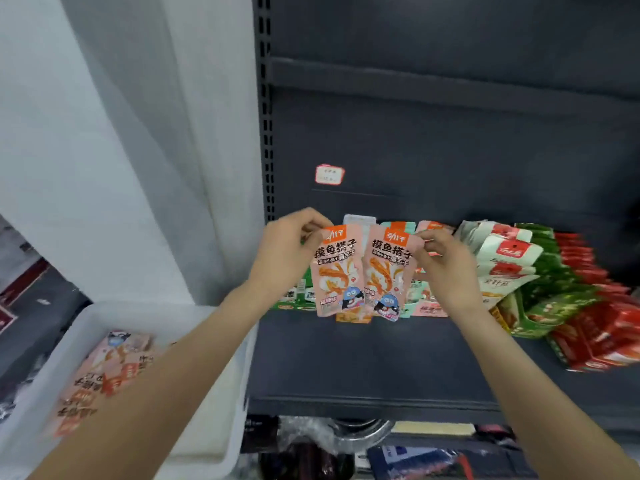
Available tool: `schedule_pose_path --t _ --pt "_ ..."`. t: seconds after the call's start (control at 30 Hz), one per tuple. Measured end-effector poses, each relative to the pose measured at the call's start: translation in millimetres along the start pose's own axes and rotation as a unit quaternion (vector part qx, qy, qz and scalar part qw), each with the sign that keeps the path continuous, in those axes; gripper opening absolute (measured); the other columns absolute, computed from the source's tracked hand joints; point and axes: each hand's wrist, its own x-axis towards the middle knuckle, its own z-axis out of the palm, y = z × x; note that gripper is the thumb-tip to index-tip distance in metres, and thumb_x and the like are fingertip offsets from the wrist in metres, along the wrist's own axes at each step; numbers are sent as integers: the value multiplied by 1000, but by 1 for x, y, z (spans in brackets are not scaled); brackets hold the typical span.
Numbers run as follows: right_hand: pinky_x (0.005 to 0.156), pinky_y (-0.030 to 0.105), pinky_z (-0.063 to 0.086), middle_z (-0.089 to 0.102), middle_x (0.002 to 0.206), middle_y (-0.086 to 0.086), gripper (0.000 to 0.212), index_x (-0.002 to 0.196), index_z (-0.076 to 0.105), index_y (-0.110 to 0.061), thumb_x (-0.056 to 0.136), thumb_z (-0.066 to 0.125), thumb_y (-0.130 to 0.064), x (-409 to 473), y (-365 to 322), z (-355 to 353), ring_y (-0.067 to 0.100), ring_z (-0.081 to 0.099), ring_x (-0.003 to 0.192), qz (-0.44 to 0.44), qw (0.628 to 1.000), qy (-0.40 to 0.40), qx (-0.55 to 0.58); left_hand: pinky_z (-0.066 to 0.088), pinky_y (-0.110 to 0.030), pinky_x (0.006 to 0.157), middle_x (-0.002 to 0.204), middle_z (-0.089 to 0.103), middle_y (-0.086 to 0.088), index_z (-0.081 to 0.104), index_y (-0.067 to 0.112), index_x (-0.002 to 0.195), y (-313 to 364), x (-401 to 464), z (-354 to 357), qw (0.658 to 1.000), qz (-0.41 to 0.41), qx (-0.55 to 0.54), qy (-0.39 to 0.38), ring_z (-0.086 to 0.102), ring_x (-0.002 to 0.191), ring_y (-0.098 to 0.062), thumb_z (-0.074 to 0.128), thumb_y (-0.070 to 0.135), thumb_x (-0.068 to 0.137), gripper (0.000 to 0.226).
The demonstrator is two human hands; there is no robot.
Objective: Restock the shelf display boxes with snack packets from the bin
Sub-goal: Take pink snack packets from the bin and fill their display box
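Two pink packets up at the shelf [381,358].
Your left hand [287,252] pinches one packet [337,271] by its top, right hand [446,268] pinches the other packet [386,275]; bin [207,341] at shelf's left edge.

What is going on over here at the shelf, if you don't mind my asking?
A person is restocking snacks. The left hand pinches one pink foil snack packet and the right hand pinches a second pink packet, both upright before the display boxes on the dark metal shelf. More pink packets lie in the white plastic bin.
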Motion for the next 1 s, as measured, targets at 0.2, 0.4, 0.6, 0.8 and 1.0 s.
schedule_pose_path --t 0.2,0.4,0.6,0.8,1.0 --pt "74 48 56 64 82 -9 10 85 59 -24 93 57 -19 41 55 -70 20 65 87 0 1000 19 15 40 -1 65 80 61 14 67 14 93 49 33 86 1000 5 -1 3 55 72 11 58 4 90 14" --pt "73 29 50 66 91 1 12 93 63 -8 94 55 -17 66 84 -91 16 61 88 -8 999 25 -33 39 1 64 84 63 9 68 13 94 67 52 121 1000 -11 19 16 55 72 10 58 5 90 13" --pt "67 14 44 68 99 4 14 99 65 -7 94 55 -16 74 108 -85 13 61 89 -10 998 -1 -64 42 -2 63 84 64 8 66 16 90 65 59 125 998 -28 21 45 57 74 6 59 5 89 13" --pt "79 18 50 69 105 3 14 103 65 -10 91 58 -11 78 113 -67 14 64 95 -26 989 -98 -109 44 -3 62 86 64 8 66 13 93 62 58 130 998 -32 30 36 58 76 2 58 7 91 10" --pt "85 23 51 69 103 1 20 105 66 -14 88 61 -5 80 124 -63 14 64 96 -15 981 -140 -132 44 -2 64 89 64 7 67 12 97 59 60 130 998 -30 46 23 59 82 -4 58 9 91 11"
